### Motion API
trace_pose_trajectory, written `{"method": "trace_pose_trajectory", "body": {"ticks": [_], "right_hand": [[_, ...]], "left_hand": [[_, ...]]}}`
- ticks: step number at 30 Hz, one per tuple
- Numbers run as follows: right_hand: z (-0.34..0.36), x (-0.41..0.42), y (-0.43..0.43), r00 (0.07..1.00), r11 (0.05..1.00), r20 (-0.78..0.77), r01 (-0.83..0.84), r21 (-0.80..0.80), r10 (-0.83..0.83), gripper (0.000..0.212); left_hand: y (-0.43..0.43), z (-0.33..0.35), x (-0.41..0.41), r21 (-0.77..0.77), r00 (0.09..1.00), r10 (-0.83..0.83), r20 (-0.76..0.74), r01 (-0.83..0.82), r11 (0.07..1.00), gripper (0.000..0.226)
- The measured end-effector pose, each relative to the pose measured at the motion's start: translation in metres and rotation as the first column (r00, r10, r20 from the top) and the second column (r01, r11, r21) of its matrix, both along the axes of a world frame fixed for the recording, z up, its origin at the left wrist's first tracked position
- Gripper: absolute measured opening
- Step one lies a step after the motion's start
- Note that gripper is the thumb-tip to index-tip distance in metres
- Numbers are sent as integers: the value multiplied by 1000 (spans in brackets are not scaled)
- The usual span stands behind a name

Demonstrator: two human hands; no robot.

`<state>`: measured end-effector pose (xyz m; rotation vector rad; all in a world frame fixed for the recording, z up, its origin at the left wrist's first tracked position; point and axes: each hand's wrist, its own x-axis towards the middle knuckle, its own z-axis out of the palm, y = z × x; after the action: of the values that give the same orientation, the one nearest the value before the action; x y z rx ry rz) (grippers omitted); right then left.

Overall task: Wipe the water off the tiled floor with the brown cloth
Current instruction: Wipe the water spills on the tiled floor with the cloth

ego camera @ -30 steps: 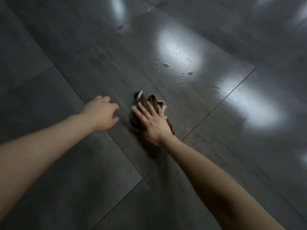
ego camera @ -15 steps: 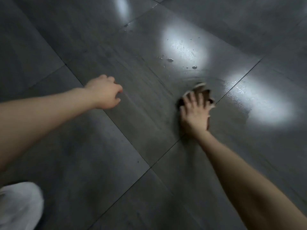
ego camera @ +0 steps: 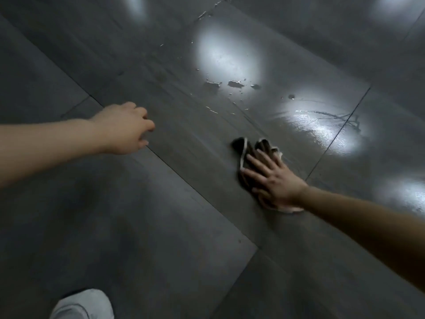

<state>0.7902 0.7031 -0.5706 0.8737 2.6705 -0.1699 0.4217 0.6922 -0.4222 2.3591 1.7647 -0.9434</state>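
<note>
— Any writing, label or number to read here?
— None. Neither the tiled floor (ego camera: 174, 226) nor the brown cloth (ego camera: 249, 157) carries any lettering or mark.
— A brand somewhere?
— No, nothing legible at all.

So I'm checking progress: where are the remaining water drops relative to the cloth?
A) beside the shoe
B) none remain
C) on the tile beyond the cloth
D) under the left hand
C: the drops sit farther from the person than the cloth under the right hand.
</note>
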Motion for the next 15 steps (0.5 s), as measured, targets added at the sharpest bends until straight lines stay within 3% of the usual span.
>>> {"method": "trace_pose_trajectory", "body": {"ticks": [3,5,8,11,13,15], "right_hand": [[13,-73,37,932,933,106,355,-64,-348,72],[15,-137,31,897,895,130,435,-96,-422,68],[2,-204,-28,973,975,-64,219,-28,-220,62],[-4,-221,-101,993,998,-113,20,-54,-26,55],[-1,-207,-122,994,1000,-105,1,-28,-3,54],[-1,-183,-129,979,990,-148,142,-4,-141,50]], "left_hand": [[-10,-26,-30,-4,978,136,156,-137,991,46],[-19,-40,-50,-18,940,236,248,-239,971,46],[-29,-59,-77,-55,886,340,314,-340,939,47],[-33,-75,-99,-66,855,392,341,-394,917,47],[-35,-82,-113,-38,809,435,396,-459,887,48],[-40,-87,-128,-20,738,480,475,-536,844,48]]}}
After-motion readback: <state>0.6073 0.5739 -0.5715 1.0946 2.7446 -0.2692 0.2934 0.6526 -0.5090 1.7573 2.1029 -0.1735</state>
